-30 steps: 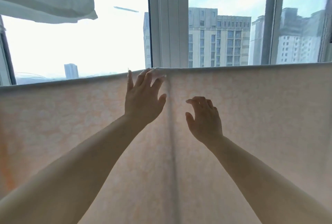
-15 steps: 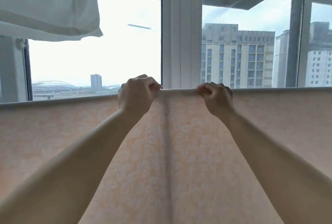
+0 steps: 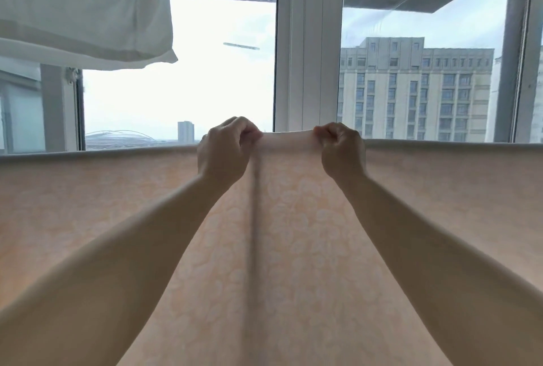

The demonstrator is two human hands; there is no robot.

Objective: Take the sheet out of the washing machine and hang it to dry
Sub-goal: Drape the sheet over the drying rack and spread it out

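A pale peach sheet [image 3: 88, 204] with a faint white flower print hangs spread across the whole width of the view, its top edge draped over a hidden line or rail. A darker vertical fold runs down its middle. My left hand [image 3: 224, 154] grips the top edge just left of that fold. My right hand [image 3: 342, 151] grips the same edge a little to the right. Between the two hands the edge is lifted slightly above the rest and pulled taut.
A white cloth [image 3: 85, 7] hangs at the upper left, above the sheet. Behind the sheet stands a large window with a white frame post [image 3: 308, 42]; tall buildings show outside.
Both hands went from open against the sheet to gripping its top edge. Since half a second ago they have lifted the edge a little and moved slightly apart.
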